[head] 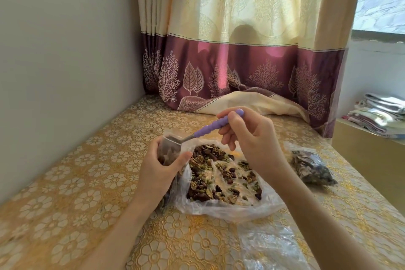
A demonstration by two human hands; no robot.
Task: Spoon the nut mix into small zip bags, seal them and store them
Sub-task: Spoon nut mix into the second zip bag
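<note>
Left hand (157, 171) curls around a small zip bag (168, 149), thumb across its front, mouth of the bag held open and tipped toward 1 o'clock. Bag already has dark nut pieces inside. Right hand (247, 138) pinches the purple handle of a spoon (215, 126) between thumb and fingers, other fingers curled under; handle runs up toward 1 o'clock, metal bowl end sits at the small bag's mouth, at 9 o'clock from the right hand. Cannot tell whether the spoon bowl is loaded.

Nut mix (219, 173) lies spread on a large clear plastic bag (230, 208) opened flat on the table (65, 182), just at 3 o'clock of the left hand and under the right wrist. Mix shows dark, green and tan pieces.

A filled small bag (311, 166) lies on the table at 3 o'clock of the big bag, apart from it. More clear plastic (269, 245) lies at 6 o'clock of the big bag, near the frame's lower edge.

Table has a yellow floral cover. Curtain (241, 50) hangs at 12 o'clock, hem resting on the table. Folded cloths (379, 114) stacked at far 3 o'clock.
</note>
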